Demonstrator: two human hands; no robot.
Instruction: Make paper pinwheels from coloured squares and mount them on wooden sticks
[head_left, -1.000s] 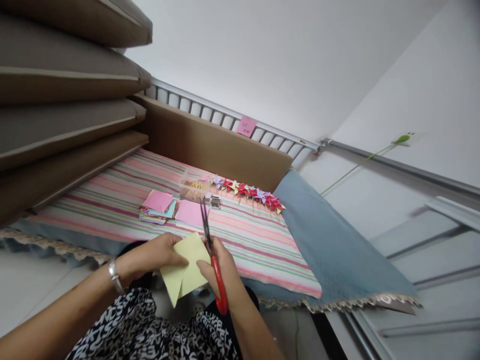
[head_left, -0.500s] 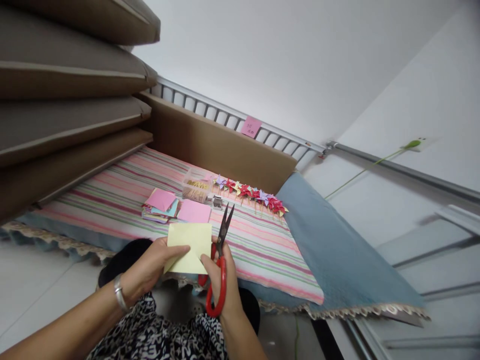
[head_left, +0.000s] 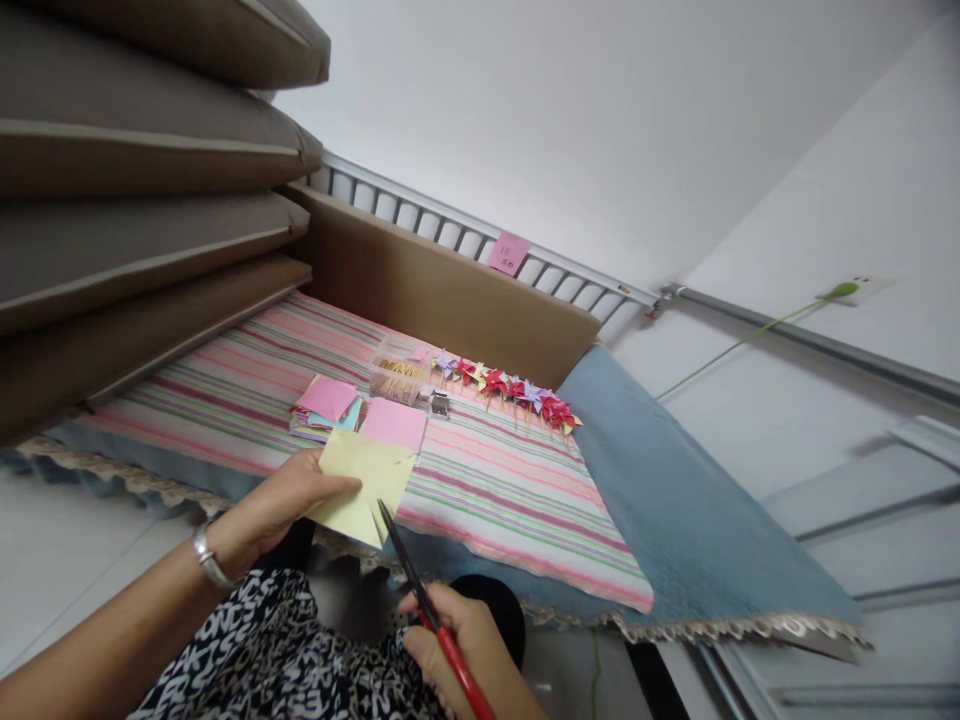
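Observation:
My left hand (head_left: 279,508) pinches a square of pale yellow paper (head_left: 369,462) by its left side, thumb on top. An open cut shows near the paper's lower corner, and a short slit seems to run in from its right corner. My right hand (head_left: 474,640) is closed around the red handles of a pair of scissors (head_left: 409,562). The dark blades look closed, their tips at the paper beside the lower cut. Just beyond the yellow paper lie a pink paper square (head_left: 395,422) and a stack of coloured papers (head_left: 328,402).
A clear plastic box (head_left: 397,378) of small gold and wooden pieces stands on the striped cloth (head_left: 517,500). Beside it are a small metallic item (head_left: 439,404) and a row of paper pinwheels (head_left: 517,390) on sticks. Brown cushions (head_left: 150,160) are stacked at left.
The scissors have swung from pointing up and away to lying against the paper, blades now together. My right hand has let go of the paper and drawn back; the paper is turned and cut.

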